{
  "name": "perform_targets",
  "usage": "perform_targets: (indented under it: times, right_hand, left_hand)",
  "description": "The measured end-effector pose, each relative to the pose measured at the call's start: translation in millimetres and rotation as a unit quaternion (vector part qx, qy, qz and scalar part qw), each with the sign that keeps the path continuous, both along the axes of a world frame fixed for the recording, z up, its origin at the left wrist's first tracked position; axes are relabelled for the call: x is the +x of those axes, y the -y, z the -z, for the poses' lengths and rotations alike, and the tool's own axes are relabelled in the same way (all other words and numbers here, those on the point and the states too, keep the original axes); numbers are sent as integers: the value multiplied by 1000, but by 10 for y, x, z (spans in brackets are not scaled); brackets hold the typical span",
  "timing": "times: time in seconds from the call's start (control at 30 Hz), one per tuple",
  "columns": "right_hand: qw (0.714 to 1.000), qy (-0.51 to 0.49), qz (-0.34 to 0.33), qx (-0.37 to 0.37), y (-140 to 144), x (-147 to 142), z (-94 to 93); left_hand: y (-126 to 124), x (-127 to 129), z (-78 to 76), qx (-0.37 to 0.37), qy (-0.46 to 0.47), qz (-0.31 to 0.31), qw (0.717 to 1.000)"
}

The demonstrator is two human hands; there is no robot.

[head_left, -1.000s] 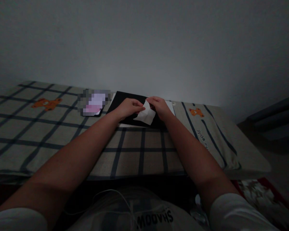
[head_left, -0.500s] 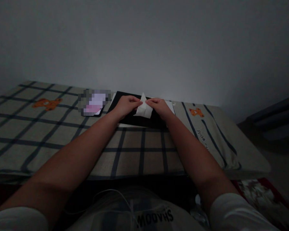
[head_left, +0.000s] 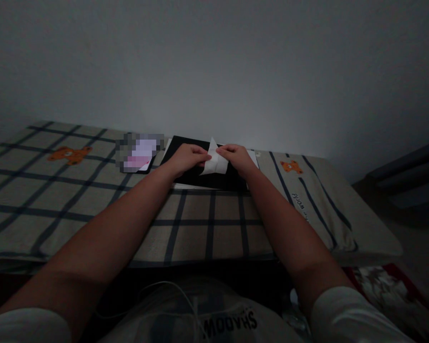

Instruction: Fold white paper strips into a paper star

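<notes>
Between my two hands is a piece of white paper [head_left: 215,165], creased, with a pointed top corner sticking up. My left hand [head_left: 190,158] pinches its left side between thumb and fingers. On the other side my right hand [head_left: 236,156] pinches it the same way, a little higher. Beneath the paper lies a flat black sheet or folder [head_left: 203,181], with white sheets [head_left: 253,157] showing at its edges. Whether the white piece touches the black surface I cannot tell.
A phone [head_left: 139,155], partly blurred out, lies left of the black sheet on a checked cloth [head_left: 200,228] with bear prints. A grey wall [head_left: 214,66] rises right behind. A white cable [head_left: 164,282] crosses my lap below the table's front edge.
My left hand has shifted slightly down along the paper's left side. The paper's lower edge has moved a little to the right; the right hand is almost still.
</notes>
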State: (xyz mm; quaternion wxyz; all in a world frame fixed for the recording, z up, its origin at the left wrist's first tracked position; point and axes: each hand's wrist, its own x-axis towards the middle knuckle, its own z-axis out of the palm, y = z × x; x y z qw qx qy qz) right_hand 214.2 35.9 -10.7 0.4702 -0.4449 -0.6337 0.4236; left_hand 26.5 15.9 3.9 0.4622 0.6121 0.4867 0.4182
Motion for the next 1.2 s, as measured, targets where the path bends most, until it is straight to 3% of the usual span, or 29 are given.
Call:
perform_targets:
  times: [0.17, 0.37, 0.47, 0.53, 0.6, 0.73, 0.9, 1.2]
  right_hand:
    - [999, 9, -18, -29, 22, 22, -10]
    - [997, 67, -17, 17, -54, 57, 80]
    - [990, 97, 42, 95, -48, 35, 59]
    - [972, 113, 109, 178, -14, 14, 12]
    - [958, 126, 131, 222, 30, -9, -38]
    - [975, 107, 97, 169, 72, -62, -62]
    - [995, 25, 32, 94, 11, -94, 11]
    - [999, -33, 1, 2, 65, -97, -61]
  left_hand:
    - [-9, -7, -3, 35, -18, -9, 999]
    - [6, -17, -29, 84, -103, -7, 991]
    - [-1, -20, -19, 105, -120, -44, 986]
    - [-11, -18, -7, 116, -110, -87, 983]
    - [-23, -12, 6, 123, -84, -115, 982]
    - [-38, 15, 29, 116, -22, -104, 988]
    - [-14, 59, 34, 54, 69, -64, 994]
    - [-12, 50, 24, 31, 90, -25, 995]
